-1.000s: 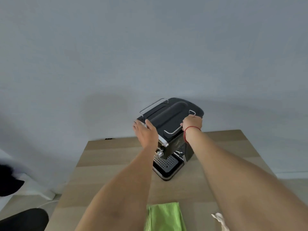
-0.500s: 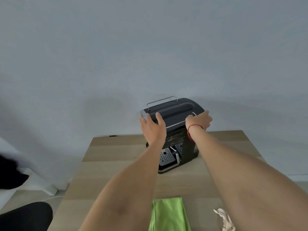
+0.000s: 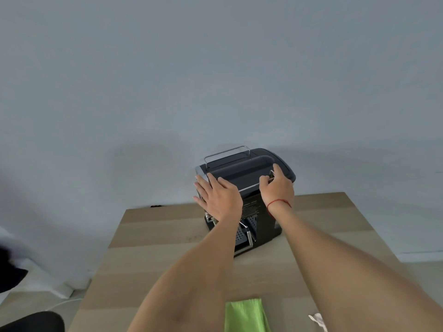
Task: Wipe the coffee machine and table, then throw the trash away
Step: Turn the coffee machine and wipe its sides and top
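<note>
Open left hand (image 3: 218,198) against coffee machine (image 3: 239,174)

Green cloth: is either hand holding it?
No, the green cloth lies on the table while the left hand and right hand are on the coffee machine.

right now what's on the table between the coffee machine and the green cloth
Head view: nothing lies there, just bare wooden table between the coffee machine and the green cloth; the left forearm reaches across above it.
</note>
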A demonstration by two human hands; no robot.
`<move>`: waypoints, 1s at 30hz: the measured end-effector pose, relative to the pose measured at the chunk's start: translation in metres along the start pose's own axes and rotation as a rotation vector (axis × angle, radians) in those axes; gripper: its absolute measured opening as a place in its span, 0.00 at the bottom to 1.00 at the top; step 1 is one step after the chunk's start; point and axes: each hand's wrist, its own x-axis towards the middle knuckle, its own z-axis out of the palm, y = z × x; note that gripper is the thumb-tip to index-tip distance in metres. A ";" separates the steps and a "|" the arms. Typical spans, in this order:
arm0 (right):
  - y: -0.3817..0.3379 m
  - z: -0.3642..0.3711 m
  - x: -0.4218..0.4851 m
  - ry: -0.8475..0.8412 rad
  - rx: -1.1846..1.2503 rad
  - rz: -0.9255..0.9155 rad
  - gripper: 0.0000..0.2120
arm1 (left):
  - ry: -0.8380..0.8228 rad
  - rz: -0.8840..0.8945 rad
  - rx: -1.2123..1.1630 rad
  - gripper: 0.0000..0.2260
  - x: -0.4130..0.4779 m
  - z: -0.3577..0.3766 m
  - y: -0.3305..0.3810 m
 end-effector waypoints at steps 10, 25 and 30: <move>-0.012 0.033 0.003 0.006 -0.209 -0.140 0.25 | -0.129 0.131 -0.043 0.21 0.087 -0.023 -0.023; -0.006 0.042 0.010 -0.146 -0.105 -0.126 0.25 | -0.172 0.161 0.008 0.27 0.072 -0.023 -0.025; 0.028 0.049 -0.047 -0.047 0.001 -0.087 0.26 | -0.076 0.104 -0.127 0.29 0.024 -0.029 -0.065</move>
